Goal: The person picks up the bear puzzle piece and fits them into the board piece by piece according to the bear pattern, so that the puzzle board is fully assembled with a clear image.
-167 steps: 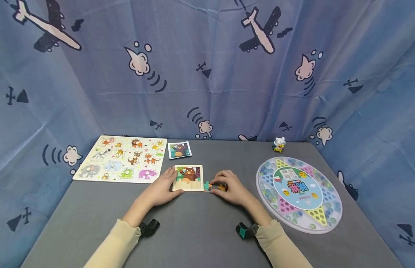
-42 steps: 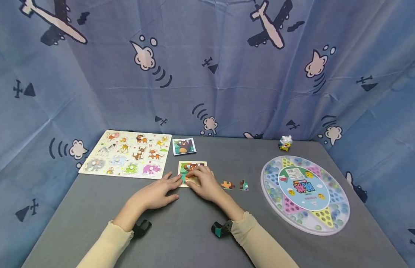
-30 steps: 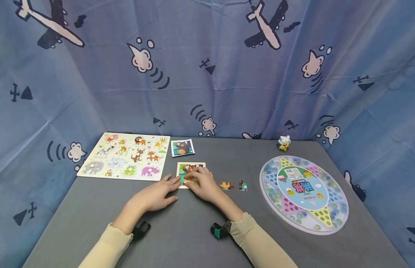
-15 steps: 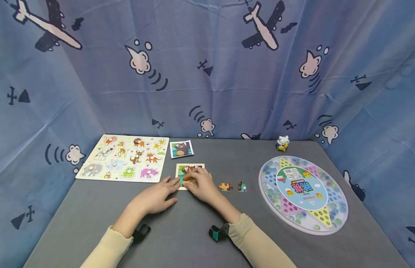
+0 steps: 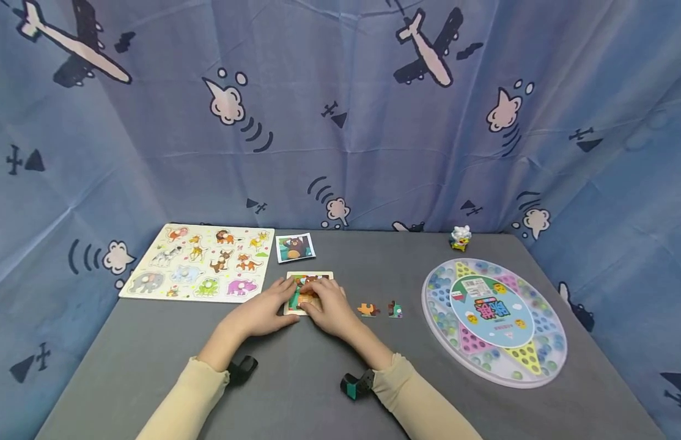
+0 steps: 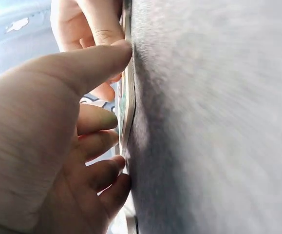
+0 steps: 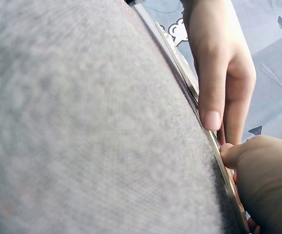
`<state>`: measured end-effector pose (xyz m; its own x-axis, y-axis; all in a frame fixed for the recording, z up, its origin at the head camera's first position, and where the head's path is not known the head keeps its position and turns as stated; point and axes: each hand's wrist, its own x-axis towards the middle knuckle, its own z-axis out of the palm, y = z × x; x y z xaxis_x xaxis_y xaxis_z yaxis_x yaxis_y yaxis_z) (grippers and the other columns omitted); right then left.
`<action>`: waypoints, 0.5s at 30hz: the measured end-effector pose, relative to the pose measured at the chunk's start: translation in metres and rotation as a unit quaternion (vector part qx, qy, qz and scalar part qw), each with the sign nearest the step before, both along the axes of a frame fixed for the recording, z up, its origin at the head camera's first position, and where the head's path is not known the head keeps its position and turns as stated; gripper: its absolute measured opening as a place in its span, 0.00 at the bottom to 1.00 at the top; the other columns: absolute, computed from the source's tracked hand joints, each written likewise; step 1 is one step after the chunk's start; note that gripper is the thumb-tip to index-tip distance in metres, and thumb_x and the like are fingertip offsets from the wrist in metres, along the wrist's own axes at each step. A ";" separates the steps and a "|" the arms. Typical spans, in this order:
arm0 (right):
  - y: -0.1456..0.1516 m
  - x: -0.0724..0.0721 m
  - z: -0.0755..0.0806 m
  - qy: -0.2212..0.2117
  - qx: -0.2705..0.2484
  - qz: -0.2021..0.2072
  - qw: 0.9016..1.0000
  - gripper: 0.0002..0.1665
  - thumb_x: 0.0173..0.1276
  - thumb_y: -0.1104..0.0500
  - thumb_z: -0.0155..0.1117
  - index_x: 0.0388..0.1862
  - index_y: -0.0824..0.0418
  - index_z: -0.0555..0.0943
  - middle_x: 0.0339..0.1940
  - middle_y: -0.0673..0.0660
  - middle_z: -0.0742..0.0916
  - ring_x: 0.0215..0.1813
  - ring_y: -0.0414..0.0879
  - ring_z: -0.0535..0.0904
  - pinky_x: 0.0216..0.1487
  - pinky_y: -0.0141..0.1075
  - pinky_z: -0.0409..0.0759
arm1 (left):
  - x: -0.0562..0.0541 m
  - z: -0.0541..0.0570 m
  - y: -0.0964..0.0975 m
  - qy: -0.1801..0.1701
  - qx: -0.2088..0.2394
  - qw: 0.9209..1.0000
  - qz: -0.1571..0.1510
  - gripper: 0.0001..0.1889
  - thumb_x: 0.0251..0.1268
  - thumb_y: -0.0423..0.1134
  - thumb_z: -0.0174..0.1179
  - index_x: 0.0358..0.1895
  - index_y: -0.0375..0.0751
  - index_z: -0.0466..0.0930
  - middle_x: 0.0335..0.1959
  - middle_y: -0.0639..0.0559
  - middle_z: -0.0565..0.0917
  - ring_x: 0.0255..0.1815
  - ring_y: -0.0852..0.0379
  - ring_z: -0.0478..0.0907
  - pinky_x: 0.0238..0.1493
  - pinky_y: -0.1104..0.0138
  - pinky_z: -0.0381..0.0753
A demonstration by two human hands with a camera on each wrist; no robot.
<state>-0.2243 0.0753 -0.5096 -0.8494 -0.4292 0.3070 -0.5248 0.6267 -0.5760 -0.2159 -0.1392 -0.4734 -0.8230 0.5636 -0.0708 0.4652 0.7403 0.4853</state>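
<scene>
A small wooden puzzle board with a bear picture lies flat in the middle of the table. My left hand holds its left side in the head view, the thumb against the front edge and the fingers along the left edge. Over the board arches my right hand, its thumb and fingertips on an orange puzzle piece in the lower part of the picture. This hand covers much of the bear. Right of it lie two loose pieces, an orange one and a green one.
A picture card lies behind the board. At the back left is a large animal puzzle. A round board game with marbles fills the right side, with a small toy figure behind it. A curtain hangs behind the grey table.
Since the oldest frame, my right hand has gone from the loose pieces onto the board, and those left lie farther apart. Lately my left thumb has come in against the board's front edge.
</scene>
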 end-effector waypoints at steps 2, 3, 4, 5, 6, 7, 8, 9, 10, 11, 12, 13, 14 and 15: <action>0.000 0.000 -0.001 0.003 0.002 0.000 1.000 0.16 0.73 0.56 0.73 0.57 0.57 0.86 0.58 0.58 0.87 0.63 0.57 0.77 0.58 0.53 0.73 | -0.004 -0.001 0.000 -0.004 0.005 1.000 -0.001 0.42 0.76 0.51 0.65 0.82 0.29 0.61 0.85 0.35 0.56 0.87 0.34 0.50 0.82 0.42 0.59; 0.000 0.000 -0.001 0.003 0.002 0.000 1.000 0.16 0.73 0.56 0.73 0.57 0.57 0.86 0.58 0.58 0.87 0.63 0.57 0.77 0.58 0.52 0.73 | -0.006 -0.002 0.001 -0.004 0.008 1.000 -0.002 0.42 0.76 0.51 0.66 0.82 0.29 0.60 0.86 0.35 0.56 0.87 0.35 0.49 0.82 0.43 0.59; 0.000 0.000 -0.001 0.004 0.003 0.000 1.000 0.16 0.73 0.56 0.73 0.57 0.57 0.86 0.57 0.58 0.87 0.63 0.57 0.77 0.58 0.52 0.73 | -0.007 -0.002 0.001 -0.003 0.011 1.000 -0.002 0.43 0.75 0.51 0.66 0.82 0.29 0.61 0.86 0.35 0.56 0.87 0.35 0.50 0.82 0.43 0.59; 0.000 0.000 -0.001 0.004 0.003 -0.001 1.000 0.16 0.73 0.56 0.73 0.57 0.57 0.86 0.57 0.58 0.87 0.63 0.57 0.77 0.58 0.52 0.73 | -0.009 -0.003 0.001 -0.003 0.012 1.000 -0.002 0.43 0.75 0.51 0.67 0.82 0.29 0.61 0.86 0.35 0.57 0.87 0.35 0.50 0.82 0.43 0.59; 0.000 0.000 -0.001 0.003 0.003 -0.001 1.000 0.16 0.73 0.57 0.73 0.57 0.57 0.86 0.57 0.58 0.87 0.62 0.57 0.77 0.57 0.52 0.73 | -0.009 -0.003 0.000 -0.002 0.013 1.000 -0.003 0.43 0.75 0.51 0.67 0.82 0.29 0.61 0.85 0.35 0.57 0.87 0.36 0.50 0.82 0.43 0.59; 0.000 0.001 0.000 0.004 0.005 -0.002 1.000 0.16 0.73 0.57 0.73 0.57 0.57 0.86 0.57 0.58 0.87 0.62 0.56 0.78 0.57 0.52 0.73 | -0.010 -0.004 0.000 0.000 0.013 1.000 -0.005 0.42 0.75 0.51 0.67 0.81 0.30 0.62 0.85 0.35 0.57 0.87 0.36 0.50 0.82 0.44 0.59; 0.000 0.001 0.000 0.002 0.005 -0.002 1.000 0.16 0.73 0.57 0.73 0.58 0.57 0.86 0.57 0.58 0.87 0.63 0.56 0.78 0.58 0.52 0.73 | -0.011 -0.004 0.000 0.002 0.013 1.000 -0.006 0.42 0.75 0.51 0.67 0.81 0.29 0.62 0.85 0.35 0.57 0.87 0.36 0.50 0.82 0.44 0.59; 0.000 0.001 0.000 0.002 0.006 -0.002 1.000 0.16 0.73 0.57 0.72 0.58 0.57 0.86 0.57 0.57 0.87 0.62 0.56 0.78 0.58 0.52 0.73 | -0.011 -0.005 0.000 0.004 0.013 1.000 -0.008 0.42 0.75 0.51 0.67 0.81 0.29 0.62 0.85 0.35 0.57 0.87 0.36 0.51 0.82 0.44 0.59; 0.000 0.001 0.001 0.004 0.007 -0.002 1.000 0.16 0.73 0.57 0.72 0.57 0.57 0.86 0.57 0.57 0.87 0.62 0.56 0.78 0.58 0.52 0.74 | -0.011 -0.005 0.000 0.005 0.014 1.000 -0.010 0.42 0.75 0.51 0.67 0.81 0.29 0.62 0.85 0.34 0.57 0.87 0.36 0.50 0.82 0.44 0.59; 0.000 0.001 0.002 0.002 0.007 -0.001 1.000 0.16 0.74 0.57 0.72 0.58 0.57 0.86 0.57 0.57 0.87 0.62 0.56 0.78 0.58 0.53 0.73 | -0.011 -0.005 0.000 0.006 0.016 1.000 -0.012 0.42 0.75 0.51 0.67 0.81 0.29 0.62 0.85 0.34 0.57 0.87 0.36 0.50 0.82 0.44 0.59; 0.001 0.001 0.002 0.000 0.008 0.000 1.000 0.16 0.74 0.57 0.72 0.58 0.57 0.86 0.57 0.57 0.87 0.62 0.55 0.78 0.59 0.53 0.73 | -0.011 -0.005 0.000 0.006 0.017 1.000 -0.013 0.42 0.75 0.51 0.67 0.81 0.29 0.62 0.85 0.34 0.57 0.87 0.36 0.50 0.82 0.44 0.59; 0.001 0.001 0.003 -0.002 0.008 0.002 1.000 0.16 0.74 0.56 0.72 0.58 0.57 0.86 0.57 0.57 0.87 0.62 0.56 0.78 0.59 0.53 0.73 | -0.010 -0.005 -0.001 0.005 0.018 1.000 -0.014 0.42 0.75 0.51 0.66 0.81 0.28 0.62 0.85 0.34 0.57 0.87 0.36 0.49 0.83 0.44 0.58; 0.001 0.001 0.004 -0.005 0.007 0.005 1.000 0.17 0.74 0.56 0.72 0.58 0.58 0.86 0.57 0.58 0.87 0.62 0.56 0.78 0.60 0.53 0.73 | -0.010 -0.005 -0.001 0.004 0.020 1.000 -0.014 0.42 0.75 0.51 0.66 0.81 0.28 0.62 0.85 0.34 0.57 0.87 0.35 0.49 0.83 0.44 0.58; 0.001 0.001 0.005 -0.008 0.007 0.007 1.000 0.17 0.74 0.56 0.72 0.58 0.58 0.86 0.56 0.58 0.87 0.61 0.56 0.78 0.60 0.53 0.73 | -0.010 -0.005 -0.001 0.003 0.022 1.000 -0.015 0.42 0.76 0.51 0.66 0.81 0.28 0.62 0.85 0.34 0.57 0.87 0.35 0.49 0.83 0.43 0.58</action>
<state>-0.2238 0.0767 -0.5050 -0.8474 -0.4461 0.2881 -0.5255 0.6270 -0.5750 -0.2261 -0.1399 -0.4782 -0.8060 0.5905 -0.0417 0.4895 0.7044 0.5140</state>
